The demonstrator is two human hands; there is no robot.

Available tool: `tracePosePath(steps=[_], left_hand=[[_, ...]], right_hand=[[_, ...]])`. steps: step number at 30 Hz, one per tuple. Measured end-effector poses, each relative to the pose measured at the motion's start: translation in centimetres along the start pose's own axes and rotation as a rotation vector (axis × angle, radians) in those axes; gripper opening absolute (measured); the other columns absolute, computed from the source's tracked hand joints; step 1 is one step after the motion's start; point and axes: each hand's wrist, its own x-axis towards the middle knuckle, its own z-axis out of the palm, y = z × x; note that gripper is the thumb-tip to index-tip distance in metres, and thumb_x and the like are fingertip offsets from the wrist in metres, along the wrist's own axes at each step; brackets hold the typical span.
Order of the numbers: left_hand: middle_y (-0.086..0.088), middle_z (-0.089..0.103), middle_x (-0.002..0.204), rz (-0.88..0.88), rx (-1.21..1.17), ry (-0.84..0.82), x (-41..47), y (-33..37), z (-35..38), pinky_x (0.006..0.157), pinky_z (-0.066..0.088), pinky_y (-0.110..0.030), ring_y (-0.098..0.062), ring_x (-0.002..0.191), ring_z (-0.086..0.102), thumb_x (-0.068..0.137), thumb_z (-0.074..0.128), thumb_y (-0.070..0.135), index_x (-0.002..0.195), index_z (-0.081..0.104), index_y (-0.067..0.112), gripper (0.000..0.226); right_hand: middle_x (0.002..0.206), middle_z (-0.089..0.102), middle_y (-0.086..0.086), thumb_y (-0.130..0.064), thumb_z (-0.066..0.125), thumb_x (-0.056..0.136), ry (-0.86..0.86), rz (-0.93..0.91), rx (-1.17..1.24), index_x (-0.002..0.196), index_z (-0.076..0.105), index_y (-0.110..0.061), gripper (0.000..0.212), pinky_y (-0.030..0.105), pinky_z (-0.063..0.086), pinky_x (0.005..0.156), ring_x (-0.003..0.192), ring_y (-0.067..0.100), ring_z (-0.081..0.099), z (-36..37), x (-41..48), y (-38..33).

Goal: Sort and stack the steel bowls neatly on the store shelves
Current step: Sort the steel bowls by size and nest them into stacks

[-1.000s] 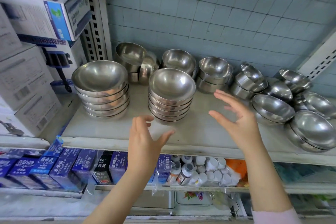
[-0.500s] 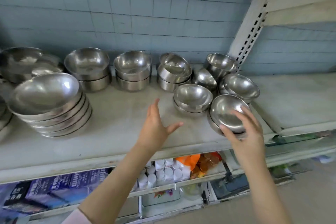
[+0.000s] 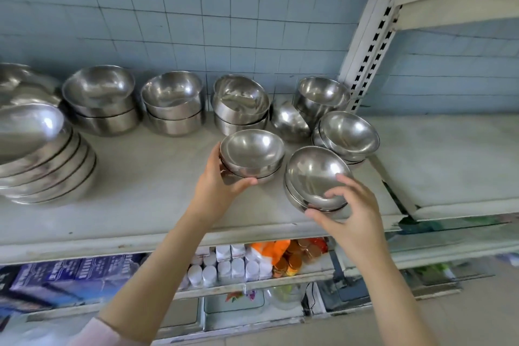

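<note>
Steel bowls stand in small stacks on the white shelf (image 3: 146, 205). My left hand (image 3: 217, 185) grips the left side of a short stack of small bowls (image 3: 252, 153) near the shelf's middle. My right hand (image 3: 346, 206) holds the near rim of another short tilted stack of small bowls (image 3: 313, 174) at the front right. Behind it sits a third small stack (image 3: 346, 135). A tall stack of wide bowls (image 3: 42, 154) stands at the far left. Along the tiled wall are more stacks (image 3: 99, 98), (image 3: 172, 101), (image 3: 238, 104) and a deep bowl (image 3: 321, 97).
A perforated white upright (image 3: 370, 36) stands right of the bowls, with a neighbouring shelf (image 3: 449, 160) beyond it. Below are white bottles (image 3: 224, 267), an orange packet (image 3: 271, 248) and blue boxes (image 3: 70, 275). An overturned bowl (image 3: 289, 122) lies near the wall.
The view swung right and closer. My left hand moved from open above the shelf onto the middle small stack. My right hand closed around the rim of the front right stack.
</note>
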Motion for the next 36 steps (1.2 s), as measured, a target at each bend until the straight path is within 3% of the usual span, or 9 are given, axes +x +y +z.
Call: tracePosePath(steps=[2,5,8,10,15,21,24,31,36], left_hand=[[0.010,0.055,0.122,-0.020,-0.014,0.025,-0.5,-0.6,-1.7,0.096,0.046,-0.025,-0.011,0.110,0.059,0.065,0.086,0.027,0.146,0.030,0.026,0.099],[0.005,0.057,0.123,-0.048,0.003,0.082,-1.3,-1.8,-5.1,0.096,0.047,-0.027,-0.011,0.109,0.060,0.062,0.087,0.028,0.145,0.032,0.027,0.100],[0.005,0.060,0.120,-0.066,0.017,0.124,-2.0,-2.8,-8.3,0.084,0.045,-0.011,-0.004,0.102,0.062,0.064,0.086,0.026,0.144,0.035,0.026,0.094],[0.005,0.061,0.121,-0.072,0.011,0.142,-2.1,-3.4,-10.4,0.083,0.045,-0.008,-0.006,0.105,0.062,0.066,0.086,0.023,0.143,0.037,0.026,0.091],[0.001,0.056,0.133,-0.087,-0.065,0.081,-2.3,-4.5,-13.9,0.102,0.047,-0.032,-0.008,0.115,0.061,0.058,0.085,0.030,0.147,0.032,0.024,0.104],[0.021,0.053,0.126,-0.054,-0.162,0.027,-2.6,-4.3,-14.0,0.096,0.044,-0.019,0.008,0.109,0.058,0.067,0.082,0.037,0.145,0.028,0.034,0.095],[0.019,0.057,0.126,-0.022,-0.173,0.011,-2.6,-4.4,-14.2,0.097,0.045,-0.022,0.005,0.111,0.059,0.068,0.084,0.038,0.140,0.035,0.040,0.087],[0.010,0.052,0.138,-0.035,-0.162,-0.040,-2.2,-5.0,-14.8,0.109,0.041,-0.037,-0.004,0.121,0.055,0.068,0.084,0.042,0.146,0.027,0.041,0.097],[0.002,0.051,0.141,-0.032,-0.174,-0.066,-2.0,-5.3,-14.9,0.109,0.042,-0.040,-0.007,0.122,0.056,0.063,0.084,0.051,0.146,0.032,0.033,0.100]], right_hand=[[0.133,0.057,-0.007,-0.050,0.080,0.064,-0.011,-0.007,0.019,0.079,0.064,-0.019,0.038,0.018,0.026,0.105,0.131,0.014,0.043,0.4,0.4,-0.1],[0.126,0.059,-0.013,-0.046,0.083,0.062,-0.060,-0.019,0.057,0.073,0.060,-0.023,0.035,0.008,0.024,0.102,0.126,0.009,0.045,1.7,1.1,-1.2],[0.125,0.059,-0.014,-0.044,0.085,0.064,-0.129,-0.037,0.087,0.073,0.058,-0.026,0.034,0.005,0.024,0.101,0.126,0.005,0.045,4.0,1.7,-3.0],[0.125,0.058,-0.014,-0.041,0.086,0.066,-0.167,-0.047,0.112,0.076,0.062,-0.024,0.031,0.012,0.028,0.106,0.128,0.005,0.045,5.3,2.1,-4.1],[0.127,0.057,-0.019,-0.033,0.085,0.074,-0.279,-0.015,0.142,0.083,0.074,-0.029,0.015,0.035,0.030,0.116,0.135,0.009,0.041,6.0,3.1,-6.1],[0.120,0.061,-0.029,-0.030,0.085,0.073,-0.255,-0.002,0.168,0.075,0.075,-0.034,0.010,0.044,0.031,0.116,0.132,0.006,0.046,5.4,3.0,-7.1],[0.116,0.065,-0.027,-0.031,0.084,0.073,-0.183,-0.046,0.171,0.076,0.076,-0.035,0.010,0.047,0.033,0.115,0.130,0.012,0.050,5.4,2.9,-7.9],[0.121,0.066,-0.020,-0.030,0.081,0.074,-0.161,-0.143,0.283,0.081,0.077,-0.031,0.009,0.018,0.039,0.102,0.118,-0.002,0.057,7.0,3.9,-12.8],[0.125,0.064,-0.020,-0.032,0.081,0.077,-0.279,-0.214,0.263,0.082,0.076,-0.031,0.007,0.018,0.036,0.104,0.122,-0.004,0.054,10.7,5.9,-16.5]])
